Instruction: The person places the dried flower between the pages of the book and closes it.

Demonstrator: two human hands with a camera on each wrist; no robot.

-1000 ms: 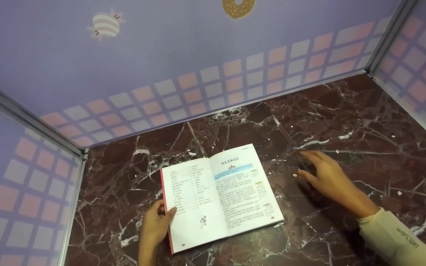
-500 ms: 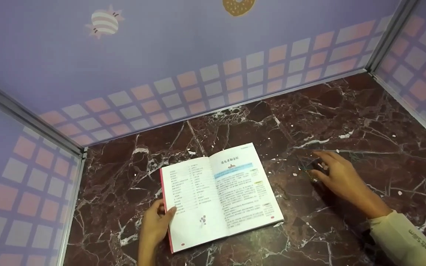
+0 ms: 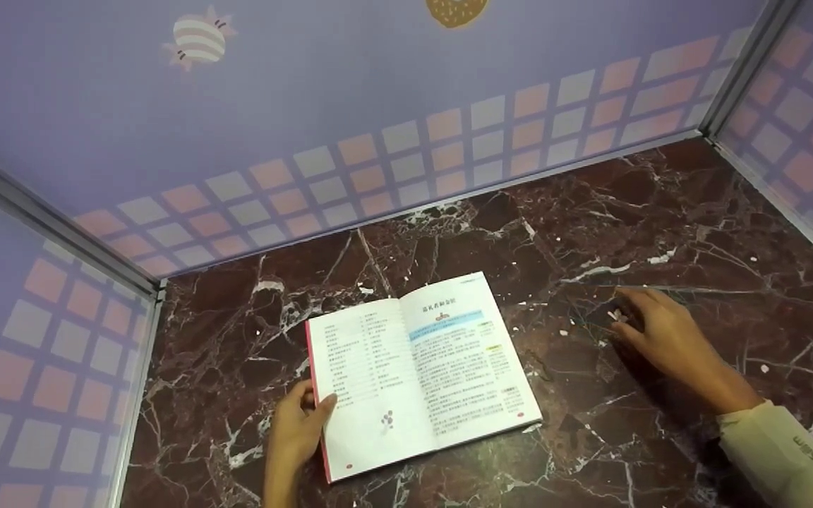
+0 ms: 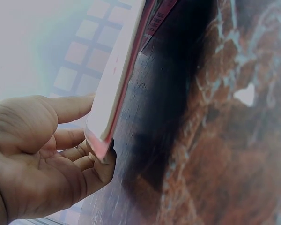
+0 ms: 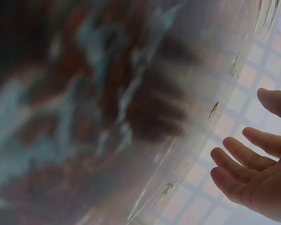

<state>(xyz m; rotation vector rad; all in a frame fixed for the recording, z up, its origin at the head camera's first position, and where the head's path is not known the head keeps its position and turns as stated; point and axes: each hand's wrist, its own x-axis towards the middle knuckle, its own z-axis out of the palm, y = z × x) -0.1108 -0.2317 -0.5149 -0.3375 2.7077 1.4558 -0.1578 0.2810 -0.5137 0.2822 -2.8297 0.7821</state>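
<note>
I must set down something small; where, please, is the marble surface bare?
Apart from white specks, the marble surface looks free between the right hand and back wall, and between the left hand and left wall. Crowded: the middle, covered by the open book.

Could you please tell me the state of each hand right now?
Left hand: holding the open book by its left edge.
Right hand: open, holding nothing.

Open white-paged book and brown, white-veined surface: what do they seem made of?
Open white-paged book: paper, apparently smooth; thin printed pages curve at the spine. Brown, white-veined surface: glossy, with a pale sheen; polished stone or printed imitation, I can't tell.
</note>
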